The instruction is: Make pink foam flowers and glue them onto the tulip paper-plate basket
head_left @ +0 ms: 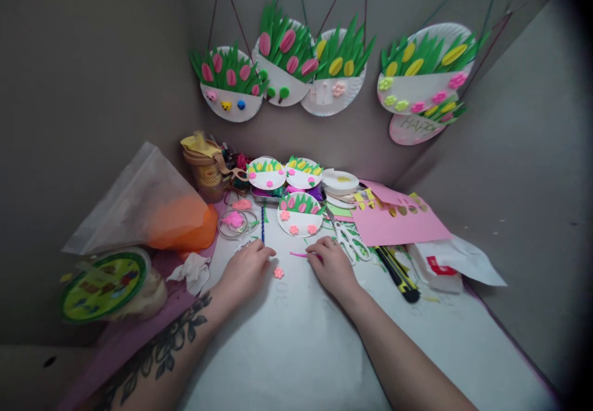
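Grey walls [115, 65] surround our covered table [287, 349], cluttered towards its far edge. Midway between its side edges, our left hand [248, 270] curls loosely; we can't tell whether it grips anything. Our right hand [331, 267] pinches a slim pink tool [298, 254]; we'd best keep it low and steady, clear of the pink flower [278, 272] nearby.

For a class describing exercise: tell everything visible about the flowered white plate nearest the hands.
The round, white plate decoration looks like paper. Pointed green strips and pink oval buds stand behind its white lower front, which bears three salmon-pink flower shapes. It faces the person on the white-covered table, its tilt unclear. Neither the left hand nor the right hand touches it; white-handled scissors lie close on its right.
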Demonstrator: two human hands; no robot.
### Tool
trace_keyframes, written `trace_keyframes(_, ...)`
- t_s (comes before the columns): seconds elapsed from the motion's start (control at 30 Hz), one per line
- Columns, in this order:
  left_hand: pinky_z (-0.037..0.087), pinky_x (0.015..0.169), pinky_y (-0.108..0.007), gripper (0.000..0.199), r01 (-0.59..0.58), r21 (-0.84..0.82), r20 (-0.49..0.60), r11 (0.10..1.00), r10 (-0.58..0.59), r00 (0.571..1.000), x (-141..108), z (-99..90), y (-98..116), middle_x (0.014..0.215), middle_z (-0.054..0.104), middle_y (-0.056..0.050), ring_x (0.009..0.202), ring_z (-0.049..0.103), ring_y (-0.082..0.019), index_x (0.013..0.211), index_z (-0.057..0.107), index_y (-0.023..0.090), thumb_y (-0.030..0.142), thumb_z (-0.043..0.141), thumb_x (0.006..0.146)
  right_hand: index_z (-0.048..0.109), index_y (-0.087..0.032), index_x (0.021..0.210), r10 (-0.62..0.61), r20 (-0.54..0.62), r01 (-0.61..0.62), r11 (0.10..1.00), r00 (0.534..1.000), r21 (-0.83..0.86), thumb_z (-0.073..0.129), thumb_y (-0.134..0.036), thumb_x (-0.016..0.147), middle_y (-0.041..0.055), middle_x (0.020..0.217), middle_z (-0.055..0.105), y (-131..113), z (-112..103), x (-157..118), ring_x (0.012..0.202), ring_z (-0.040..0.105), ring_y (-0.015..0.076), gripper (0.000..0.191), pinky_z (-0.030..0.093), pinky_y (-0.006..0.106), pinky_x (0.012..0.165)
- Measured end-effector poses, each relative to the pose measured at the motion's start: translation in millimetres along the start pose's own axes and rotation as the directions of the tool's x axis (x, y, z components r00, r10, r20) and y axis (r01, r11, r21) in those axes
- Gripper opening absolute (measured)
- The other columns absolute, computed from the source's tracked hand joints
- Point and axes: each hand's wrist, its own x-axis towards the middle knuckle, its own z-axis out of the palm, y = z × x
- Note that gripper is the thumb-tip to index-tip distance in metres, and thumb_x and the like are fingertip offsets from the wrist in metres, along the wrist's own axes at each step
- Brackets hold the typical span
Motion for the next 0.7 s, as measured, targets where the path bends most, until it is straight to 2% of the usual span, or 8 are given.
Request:
trace_keyframes(0.2, 0.042, 0.076, -0.031, 0.029, 0.016, -0.004, -0.007, 1.0, -0.016, 1.0, 0, -3.3, 4, 0.093, 0.055, -0.007, 0.087, 0.057, -0.02, 0.104, 0.065, 0.019, 0.015, 0.042, 0.086, 0.068, -0.022, 0.086, -0.046, 0.105, 0.063, 0.986, 0.993, -0.156, 0.058, -0.019, 0.084, 0.0057, 0.093, 0.057, -4, 7, 10, 0.094, 0.05, 0.0225, 0.011, 0.043, 0.031, 0.077)
trace_keyframes(0.33, 0.041, 0.076, -0.031, 0.029, 0.03, -0.007, -0.018, 1.0, -0.03, 0.999, 1, -3.8, 7, 0.092, 0.056, -0.007, 0.086, 0.056, -0.02, 0.102, 0.065, 0.019, 0.016, 0.041, 0.086, 0.066, -0.019, 0.08, -0.001, 0.163, 0.041, 0.968, 0.987, -0.248, 0.055, -0.017, 0.085, 0.0083, 0.097, 0.058, -11, 16, 17, 0.097, 0.048, 0.0238, 0.012, 0.041, 0.033, 0.081)
trace_keyframes(0.43, 0.041, 0.076, -0.031, 0.027, 0.035, -0.023, -0.038, 0.999, -0.035, 0.999, 1, -2.9, 8, 0.091, 0.057, -0.007, 0.086, 0.056, -0.02, 0.098, 0.066, 0.019, 0.017, 0.042, 0.086, 0.063, -0.017, 0.079, 0.02, 0.172, 0.028, 0.962, 0.985, -0.273, 0.053, -0.013, 0.084, 0.0113, 0.1, 0.059, -14, 16, 17, 0.096, 0.048, 0.0258, 0.012, 0.039, 0.036, 0.081)
trace_keyframes(0.5, 0.041, 0.075, -0.03, 0.025, 0.034, -0.058, -0.062, 0.998, -0.038, 0.997, 0, -3.0, 9, 0.09, 0.057, -0.006, 0.085, 0.056, -0.019, 0.095, 0.066, 0.019, 0.019, 0.043, 0.086, 0.061, -0.017, 0.08, 0.03, 0.13, 0.006, 0.963, 0.991, -0.269, 0.05, -0.011, 0.083, 0.0116, 0.099, 0.059, -17, 10, 14, 0.097, 0.049, 0.0267, 0.012, 0.038, 0.039, 0.082)
trace_keyframes(0.57, 0.041, 0.073, -0.029, 0.024, 0.034, -0.119, -0.084, 0.992, -0.044, 0.995, -1, -3.4, 11, 0.088, 0.057, -0.006, 0.083, 0.056, -0.018, 0.091, 0.067, 0.02, 0.022, 0.044, 0.087, 0.056, -0.018, 0.081, 0.061, 0.006, -0.059, 0.989, 0.998, -0.137, 0.046, -0.012, 0.085, 0.0097, 0.094, 0.061, -21, 2, 8, 0.095, 0.05, 0.0256, 0.013, 0.037, 0.041, 0.084)
trace_keyframes(0.63, 0.041, 0.071, -0.028, 0.024, 0.025, -0.206, -0.09, 0.978, -0.044, 0.995, -2, -3.7, 15, 0.086, 0.058, -0.005, 0.079, 0.056, -0.016, 0.085, 0.068, 0.02, 0.027, 0.045, 0.088, 0.05, -0.02, 0.085, 0.151, -0.116, -0.123, 0.968, 0.982, 0.22, 0.042, -0.018, 0.089, 0.0063, 0.088, 0.062, -25, -5, 4, 0.087, 0.054, 0.0219, 0.01, 0.04, 0.038, 0.08)
trace_keyframes(0.67, 0.041, 0.07, -0.028, 0.024, 0.018, -0.254, -0.083, 0.967, -0.04, 0.996, -3, -3.6, 18, 0.084, 0.058, -0.005, 0.078, 0.056, -0.016, 0.084, 0.069, 0.02, 0.03, 0.047, 0.087, 0.047, -0.022, 0.087, 0.206, -0.136, -0.127, 0.888, 0.969, 0.441, 0.041, -0.022, 0.09, 0.0041, 0.084, 0.062, -28, -7, 2, 0.082, 0.055, 0.0198, 0.007, 0.043, 0.036, 0.076)
trace_keyframes(0.7, 0.041, 0.07, -0.027, 0.024, 0.012, -0.3, -0.07, 0.954, -0.034, 0.997, -3, -3.3, 21, 0.083, 0.059, -0.004, 0.077, 0.056, -0.016, 0.084, 0.069, 0.02, 0.032, 0.049, 0.087, 0.043, -0.023, 0.089, 0.25, -0.123, -0.117, 0.763, 0.96, 0.636, 0.041, -0.026, 0.091, 0.0017, 0.079, 0.061, -31, -7, 1, 0.076, 0.056, 0.0181, 0.005, 0.044, 0.033, 0.072)
